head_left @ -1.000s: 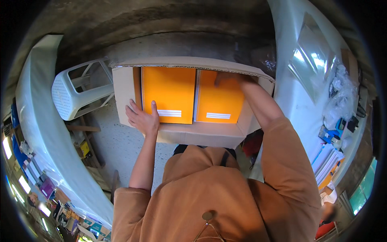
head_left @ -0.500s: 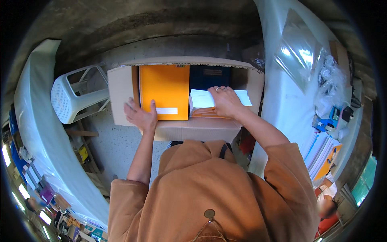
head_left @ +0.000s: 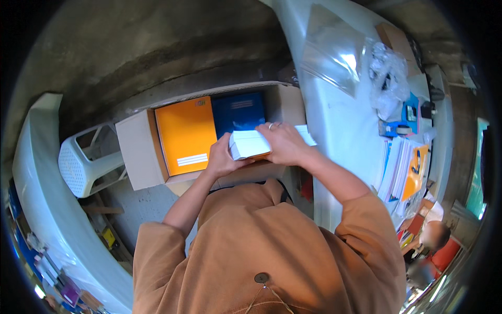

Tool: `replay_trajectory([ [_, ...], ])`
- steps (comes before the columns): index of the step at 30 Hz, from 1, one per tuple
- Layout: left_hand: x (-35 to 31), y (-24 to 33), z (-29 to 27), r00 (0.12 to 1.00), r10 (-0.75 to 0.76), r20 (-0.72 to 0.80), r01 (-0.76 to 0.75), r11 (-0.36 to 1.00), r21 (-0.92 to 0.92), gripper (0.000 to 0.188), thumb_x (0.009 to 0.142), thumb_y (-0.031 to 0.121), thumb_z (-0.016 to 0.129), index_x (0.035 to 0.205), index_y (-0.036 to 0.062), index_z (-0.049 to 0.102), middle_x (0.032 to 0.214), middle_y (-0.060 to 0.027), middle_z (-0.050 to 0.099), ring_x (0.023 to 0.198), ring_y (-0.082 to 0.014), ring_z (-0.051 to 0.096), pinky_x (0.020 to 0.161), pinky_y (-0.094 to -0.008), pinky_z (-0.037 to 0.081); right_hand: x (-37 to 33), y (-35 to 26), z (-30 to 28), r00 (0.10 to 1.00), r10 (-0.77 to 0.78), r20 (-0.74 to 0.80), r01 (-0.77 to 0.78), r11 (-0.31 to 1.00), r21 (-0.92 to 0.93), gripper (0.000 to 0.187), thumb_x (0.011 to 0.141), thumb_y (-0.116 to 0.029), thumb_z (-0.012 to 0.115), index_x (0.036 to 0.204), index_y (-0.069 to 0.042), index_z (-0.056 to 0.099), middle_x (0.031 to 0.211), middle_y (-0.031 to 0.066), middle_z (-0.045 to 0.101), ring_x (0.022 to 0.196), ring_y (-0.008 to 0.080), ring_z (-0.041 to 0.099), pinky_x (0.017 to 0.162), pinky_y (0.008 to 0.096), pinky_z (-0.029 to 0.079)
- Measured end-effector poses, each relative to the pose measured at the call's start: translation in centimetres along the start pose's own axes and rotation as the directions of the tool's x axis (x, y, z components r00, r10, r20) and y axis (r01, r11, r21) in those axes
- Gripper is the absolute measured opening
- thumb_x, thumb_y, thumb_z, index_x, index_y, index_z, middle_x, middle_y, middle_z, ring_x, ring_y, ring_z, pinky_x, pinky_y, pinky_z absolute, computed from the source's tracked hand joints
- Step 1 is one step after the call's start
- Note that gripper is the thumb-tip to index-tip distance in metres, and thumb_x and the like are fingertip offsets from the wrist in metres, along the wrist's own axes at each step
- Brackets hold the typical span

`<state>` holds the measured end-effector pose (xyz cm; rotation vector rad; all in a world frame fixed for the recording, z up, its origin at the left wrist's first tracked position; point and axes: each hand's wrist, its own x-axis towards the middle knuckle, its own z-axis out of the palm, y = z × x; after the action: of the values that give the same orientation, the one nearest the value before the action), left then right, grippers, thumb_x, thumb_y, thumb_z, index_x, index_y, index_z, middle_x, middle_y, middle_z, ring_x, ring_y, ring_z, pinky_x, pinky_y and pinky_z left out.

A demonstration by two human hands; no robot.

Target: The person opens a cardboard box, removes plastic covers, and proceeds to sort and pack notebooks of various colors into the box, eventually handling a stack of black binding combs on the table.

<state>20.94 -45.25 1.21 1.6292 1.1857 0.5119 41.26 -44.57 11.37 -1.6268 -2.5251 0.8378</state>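
A thick stack of notebooks [head_left: 247, 145] with white page edges upward and a bit of orange cover below is held between both hands, over the near right side of an open cardboard box [head_left: 137, 152]. My left hand [head_left: 222, 158] grips the stack's left end, thumb on top and fingers beneath. Across its upper side lies my right hand [head_left: 287, 145], a ring on one finger, its fingers curled over the pages. Inside the box, an orange notebook [head_left: 185, 128] with a white label lies at the left, and a dark blue notebook [head_left: 239, 111] lies beside it, partly hidden by the stack.
On the right, a plastic-covered table [head_left: 334, 118] carries clear plastic sheets, crumpled wrap [head_left: 388, 78], a tape dispenser [head_left: 393, 129] and piled notebooks [head_left: 400, 170]. A white plastic stool [head_left: 86, 162] lies on its side left of the box. Another covered table [head_left: 57, 209] curves along the left. People sit at lower right.
My left hand has moved right, from above the orange notebook onto the stack's left end. My right hand still holds the stack. The view has turned rightward.
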Motion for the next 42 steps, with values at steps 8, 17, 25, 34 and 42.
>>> replay_trajectory([
  [8, 0.7, 14.1, -7.5, 0.998, 0.058, 0.018, -0.033, 0.762, -0.646, 0.072, 0.057, 0.031, 0.081, 0.114, -0.0014, 0.051, 0.102, -0.0110, 0.060, 0.093, -0.0221, 0.059, 0.081, -0.0347, 0.049, -10.9, 8.0, -16.6, 0.666, 0.298, -0.684, 0.303, 0.730, 0.613, 0.082, 0.085, -0.068, 0.033, 0.141, -0.007, 0.031, 0.144, 0.0066, 0.034, 0.134, 0.0197, 0.027, 0.108, 0.0378, 0.023],
  [17, 4.6, 14.3, 2.3, 0.880, -0.288, 0.378, 0.474, 0.590, -0.653, 0.055, 0.079, 0.028, 0.066, 0.121, -0.0033, 0.049, 0.112, -0.0163, 0.060, 0.099, -0.0256, 0.059, 0.089, -0.0339, 0.046, -18.8, 7.0, -0.7, 0.860, 0.483, -0.164, 0.260, -0.140, 0.955, 0.074, 0.089, -0.057, 0.040, 0.135, 0.001, 0.035, 0.133, 0.0155, 0.045, 0.117, 0.0212, 0.049, 0.098, 0.0363, 0.041],
  [25, 5.6, 24.6, 9.2, 0.854, -0.074, 0.516, 0.302, 0.877, -0.374, 0.059, 0.072, 0.033, 0.068, 0.114, -0.0051, 0.054, 0.101, -0.0165, 0.062, 0.090, -0.0243, 0.061, 0.082, -0.0321, 0.046, -30.1, 5.0, -2.4, 0.675, 0.705, -0.217, 0.381, -0.082, 0.921, 0.057, 0.075, -0.015, 0.064, 0.126, 0.002, 0.043, 0.114, 0.0161, 0.056, 0.101, 0.0252, 0.057, 0.089, 0.0344, 0.046],
  [34, 5.5, 47.4, 19.7, 0.634, 0.365, 0.682, -0.327, 0.925, -0.192, 0.063, 0.065, 0.043, 0.066, 0.106, -0.0048, 0.058, 0.089, -0.0159, 0.063, 0.081, -0.0230, 0.061, 0.080, -0.0309, 0.044, -42.9, 4.2, -3.2, 0.415, 0.848, -0.329, 0.818, -0.189, 0.544, 0.051, 0.077, -0.016, 0.059, 0.122, 0.001, 0.045, 0.114, 0.0175, 0.056, 0.105, 0.0282, 0.056, 0.090, 0.0380, 0.045],
  [42, 13.1, 49.0, 38.2, 0.403, 0.478, 0.780, -0.915, 0.210, 0.344, 0.069, 0.081, 0.053, 0.057, 0.130, 0.0054, 0.043, 0.126, -0.0230, 0.049, 0.120, -0.0324, 0.046, 0.099, -0.0412, 0.038, -49.5, 5.1, -4.3, -0.256, 0.896, -0.363, 0.894, 0.362, 0.265, 0.048, 0.079, -0.019, 0.053, 0.123, -0.002, 0.043, 0.115, 0.0159, 0.054, 0.104, 0.0290, 0.055, 0.091, 0.0389, 0.044],
])
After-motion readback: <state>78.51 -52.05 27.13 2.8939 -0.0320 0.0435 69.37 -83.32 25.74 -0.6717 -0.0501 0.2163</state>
